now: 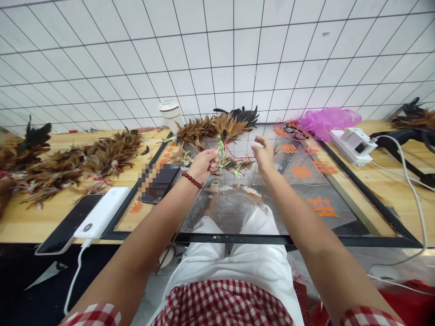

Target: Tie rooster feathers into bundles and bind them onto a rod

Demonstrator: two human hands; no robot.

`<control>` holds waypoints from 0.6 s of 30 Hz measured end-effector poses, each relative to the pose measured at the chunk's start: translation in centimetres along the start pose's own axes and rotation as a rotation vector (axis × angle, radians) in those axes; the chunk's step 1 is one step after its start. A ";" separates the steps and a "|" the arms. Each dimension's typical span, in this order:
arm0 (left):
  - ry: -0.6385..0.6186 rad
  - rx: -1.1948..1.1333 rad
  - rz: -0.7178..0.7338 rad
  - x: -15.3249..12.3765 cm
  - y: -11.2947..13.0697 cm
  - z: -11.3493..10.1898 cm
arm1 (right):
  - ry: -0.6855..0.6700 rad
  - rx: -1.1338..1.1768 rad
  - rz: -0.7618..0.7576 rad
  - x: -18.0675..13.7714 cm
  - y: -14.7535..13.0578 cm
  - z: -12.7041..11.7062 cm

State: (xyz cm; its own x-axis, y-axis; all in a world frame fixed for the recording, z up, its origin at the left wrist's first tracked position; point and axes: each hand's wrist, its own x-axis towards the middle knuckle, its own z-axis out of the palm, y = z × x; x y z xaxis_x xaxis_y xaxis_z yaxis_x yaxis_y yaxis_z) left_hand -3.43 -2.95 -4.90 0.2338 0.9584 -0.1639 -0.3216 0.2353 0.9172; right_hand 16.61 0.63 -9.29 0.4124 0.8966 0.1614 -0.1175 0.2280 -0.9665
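My left hand [204, 164], with a red bead bracelet at the wrist, is closed on a small bundle of brown feathers [222, 156] tied with green and red thread. My right hand [263, 154] is raised just to the right of it, fingers curled in a pinch, and a thin red thread [238, 157] seems to run from the bundle toward it. A larger cluster of brown and black feathers [217, 127] lies on the glass panel [306, 190] just beyond both hands.
Heaps of brown feathers [78, 160] cover the wooden table on the left. A phone [64, 231] and a white power bank [102, 212] lie near the front left edge, another phone [159, 183] on the glass. At right are a pink bag [328, 120], a white device [353, 145] and cables.
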 end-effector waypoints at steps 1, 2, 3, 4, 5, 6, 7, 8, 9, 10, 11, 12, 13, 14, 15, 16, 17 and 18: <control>-0.038 -0.028 -0.035 0.0 -0.1 0.3 | -0.093 0.041 0.022 -0.5 -0.2 0.5; -0.068 -0.045 -0.067 0.0 -0.2 0.6 | -0.200 0.091 0.062 -1.1 -0.4 1.0; -0.091 -0.055 -0.095 0.0 -0.3 0.9 | -0.303 0.138 0.112 -1.6 -0.7 1.4; -0.111 -0.064 -0.120 0.0 -0.4 1.1 | -0.394 0.170 0.159 -2.0 -0.9 1.7; -0.129 -0.075 -0.142 0.0 -0.5 1.3 | -0.467 0.181 0.192 -2.4 -1.0 1.9; -0.147 -0.088 -0.166 0.0 -0.6 1.5 | -0.514 0.176 0.204 -2.6 -1.1 2.1; -0.165 -0.104 -0.191 0.0 -0.7 1.6 | -0.533 0.165 0.202 -2.8 -1.1 2.1; -0.181 -0.120 -0.218 0.1 -0.7 1.6 | -0.528 0.157 0.188 -2.8 -1.1 2.0; -0.192 -0.137 -0.243 0.2 -0.8 1.6 | -0.504 0.157 0.165 -2.7 -1.1 1.9; -0.196 -0.156 -0.266 0.3 -0.9 1.5 | -0.471 0.164 0.146 -2.6 -1.1 1.7; -0.193 -0.178 -0.282 0.4 -1.0 1.4 | -0.439 0.174 0.136 -2.4 -1.2 1.5; -0.185 -0.202 -0.288 0.6 -1.0 1.2 | -0.419 0.182 0.133 -2.3 -1.2 1.3; -0.177 -0.227 -0.283 0.7 -1.0 0.9 | -0.410 0.185 0.133 -2.2 -1.3 1.2; -0.167 -0.249 -0.273 0.9 -1.0 0.6 | -0.407 0.186 0.135 -2.1 -1.4 1.0; -0.154 -0.269 -0.255 1.1 -1.0 0.2 | -0.399 0.190 0.137 -2.1 -1.5 0.9; -0.136 -0.284 -0.234 1.2 -0.9 -0.2 | -0.382 0.196 0.138 -2.0 -1.7 0.9; -0.116 -0.298 -0.219 1.2 -0.8 -0.6 | -0.351 0.202 0.136 -1.9 -1.8 0.8; -0.099 -0.317 -0.211 1.2 -0.7 -1.1 | -0.305 0.207 0.132 -1.8 -1.8 0.7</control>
State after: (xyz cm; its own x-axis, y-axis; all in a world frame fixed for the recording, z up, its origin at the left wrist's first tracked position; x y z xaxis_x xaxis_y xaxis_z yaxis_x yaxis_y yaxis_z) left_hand -3.92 -1.74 -6.09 0.4078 0.8669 -0.2866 -0.5206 0.4786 0.7070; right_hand 15.40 -1.16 -7.67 0.0979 0.9879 0.1201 -0.3440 0.1468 -0.9274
